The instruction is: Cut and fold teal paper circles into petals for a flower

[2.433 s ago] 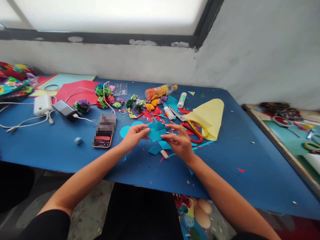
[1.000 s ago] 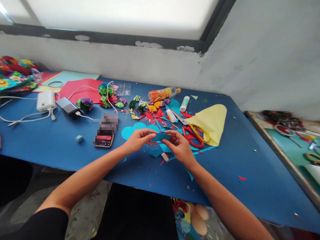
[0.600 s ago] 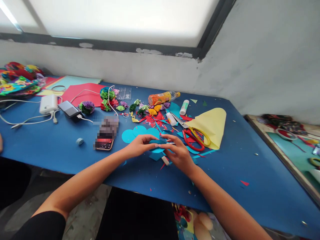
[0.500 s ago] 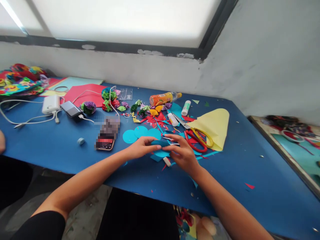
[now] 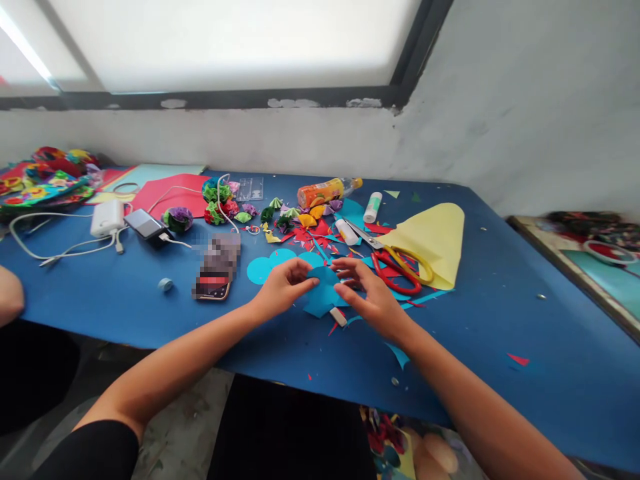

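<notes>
A blue paper circle [image 5: 324, 281] is held up above the table, its face turned toward me. My left hand [image 5: 281, 292] pinches its left edge between thumb and fingers. At the right edge, my right hand [image 5: 373, 303] has thumb and fingers apart, the tips at or close to the paper; contact is unclear. Several more blue circles [image 5: 260, 270] lie overlapping just beyond my left hand. A white eraser [image 5: 338, 317] rests below the held circle, among blue and red scraps. Scissors with red and yellow handles [image 5: 400, 273] lie beyond my right hand, partly over yellow paper [image 5: 440, 233].
Glue sticks [image 5: 373, 207], an orange drink bottle [image 5: 323, 193] and folded paper pieces [image 5: 280, 215] lie toward the wall. A phone [image 5: 215, 270], a power bank [image 5: 107, 219] and cables are on the left. Another person's arm [image 5: 9, 293] shows at the left edge.
The blue circle has turned from nearly edge-on to facing me. My right hand's fingers have spread and shifted to its right edge; my left hand keeps its pinch.
</notes>
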`<state>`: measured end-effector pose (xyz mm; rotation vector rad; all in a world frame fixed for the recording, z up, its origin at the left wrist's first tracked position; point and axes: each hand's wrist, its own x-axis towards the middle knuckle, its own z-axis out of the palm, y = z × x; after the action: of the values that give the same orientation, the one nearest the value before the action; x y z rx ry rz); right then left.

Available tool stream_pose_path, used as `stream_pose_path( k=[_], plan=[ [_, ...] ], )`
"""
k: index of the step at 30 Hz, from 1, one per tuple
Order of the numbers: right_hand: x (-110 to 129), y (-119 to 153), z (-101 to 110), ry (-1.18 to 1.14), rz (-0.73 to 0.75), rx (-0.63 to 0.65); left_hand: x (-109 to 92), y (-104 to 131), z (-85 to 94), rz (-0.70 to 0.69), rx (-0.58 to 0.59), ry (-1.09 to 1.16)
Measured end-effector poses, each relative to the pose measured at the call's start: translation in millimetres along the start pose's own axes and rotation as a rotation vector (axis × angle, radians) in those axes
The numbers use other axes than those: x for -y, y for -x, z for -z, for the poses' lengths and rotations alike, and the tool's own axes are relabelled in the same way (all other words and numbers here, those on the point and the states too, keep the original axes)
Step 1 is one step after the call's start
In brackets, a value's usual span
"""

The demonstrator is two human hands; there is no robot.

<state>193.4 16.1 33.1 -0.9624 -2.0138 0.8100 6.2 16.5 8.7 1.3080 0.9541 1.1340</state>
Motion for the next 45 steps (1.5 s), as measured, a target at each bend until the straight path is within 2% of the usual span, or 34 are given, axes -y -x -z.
stream_pose_path(
  k=[3, 6, 9, 13, 18, 22, 30, 35, 39, 45],
  plan=[
    [-3, 1, -5, 0.040, -0.104, 0.011, 0, 0, 2.2, -0.059, -0.064, -0.007],
    [-5, 0, -8, 0.082, -0.118, -0.066, 0, 2, 4.5, -0.152, -0.053, -0.166],
    [-5, 0, -10, 0.108, -0.098, -0.115, 0, 4, 4.7, -0.244, -0.032, -0.299],
    [-5, 2, -12, 0.171, -0.009, -0.137, 1, 5, 3.9, -0.306, -0.012, -0.355],
    [-7, 2, -13, 0.215, 0.085, -0.128, 4, 4, 5.5, -0.388, 0.016, -0.409],
    [-6, 2, -11, 0.221, 0.097, -0.106, 6, 3, 6.9, -0.439, 0.028, -0.428],
    [-4, 0, -9, 0.230, 0.172, -0.046, 4, 3, 7.9, -0.451, 0.060, -0.513],
    [-3, 1, -12, 0.325, 0.256, -0.036, 3, 5, 8.0, -0.364, 0.119, -0.516],
    [-2, 3, -16, 0.327, 0.210, -0.090, 1, 7, 6.5, -0.282, 0.230, -0.564],
    [-5, 5, -19, 0.350, 0.114, -0.118, -7, 11, 5.6, -0.225, 0.322, -0.641]
  ],
)
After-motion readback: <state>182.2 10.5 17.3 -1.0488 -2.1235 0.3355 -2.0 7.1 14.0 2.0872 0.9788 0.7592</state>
